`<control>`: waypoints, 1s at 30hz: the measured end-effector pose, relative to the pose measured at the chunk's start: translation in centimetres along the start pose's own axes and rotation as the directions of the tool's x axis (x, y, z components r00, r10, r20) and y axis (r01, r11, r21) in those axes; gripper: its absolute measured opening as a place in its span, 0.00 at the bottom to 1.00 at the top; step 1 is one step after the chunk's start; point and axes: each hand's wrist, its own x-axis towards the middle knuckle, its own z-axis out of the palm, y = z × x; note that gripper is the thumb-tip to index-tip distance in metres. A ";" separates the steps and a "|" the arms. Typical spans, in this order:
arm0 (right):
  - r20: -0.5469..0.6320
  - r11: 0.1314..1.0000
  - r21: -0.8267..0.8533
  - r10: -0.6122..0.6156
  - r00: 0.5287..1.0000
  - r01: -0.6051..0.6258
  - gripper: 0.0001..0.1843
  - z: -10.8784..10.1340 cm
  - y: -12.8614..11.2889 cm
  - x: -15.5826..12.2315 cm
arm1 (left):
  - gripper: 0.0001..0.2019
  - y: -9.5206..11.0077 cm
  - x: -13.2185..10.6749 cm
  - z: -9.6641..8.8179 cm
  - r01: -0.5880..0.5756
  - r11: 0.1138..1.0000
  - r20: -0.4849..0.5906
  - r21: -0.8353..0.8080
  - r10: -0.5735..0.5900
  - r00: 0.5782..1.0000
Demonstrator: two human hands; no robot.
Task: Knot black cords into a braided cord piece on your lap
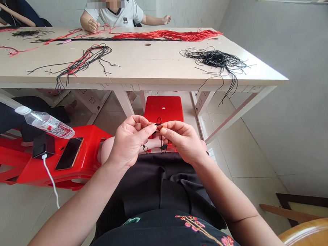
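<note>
My left hand [130, 139] and my right hand [182, 139] meet over my lap, both pinched on a thin black cord [159, 124]. The cord forms a small loop above my fingertips, and short ends hang down below them. A thin reddish strand seems to run between the fingers too. My black skirt lies under both hands.
A pale worktable [139, 62] ahead carries a black cord pile [218, 59], a red cord bundle [173, 35] and mixed red-black strands [85, 59]. A person in a white shirt [118, 14] sits behind it. A red stool [163, 108], a water bottle [46, 122], a phone [69, 153] and a charger [42, 145] are close by.
</note>
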 end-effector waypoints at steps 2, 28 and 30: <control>-0.027 1.000 -0.002 -0.018 0.999 0.018 0.10 0.2 0.1 0.0 | 0.11 -0.2 -0.1 0.1 -0.007 1.000 -0.005 -0.001 0.007 1.000; -0.055 0.771 -0.556 -0.406 0.912 0.310 0.06 0.2 2.9 -0.3 | 0.13 -0.8 -0.1 0.2 0.218 0.973 0.013 -0.074 -0.217 0.976; -0.057 0.763 -0.567 -0.411 0.910 0.309 0.08 0.3 2.9 -0.4 | 0.14 -0.9 -0.1 0.4 0.205 0.975 0.002 -0.086 -0.206 0.979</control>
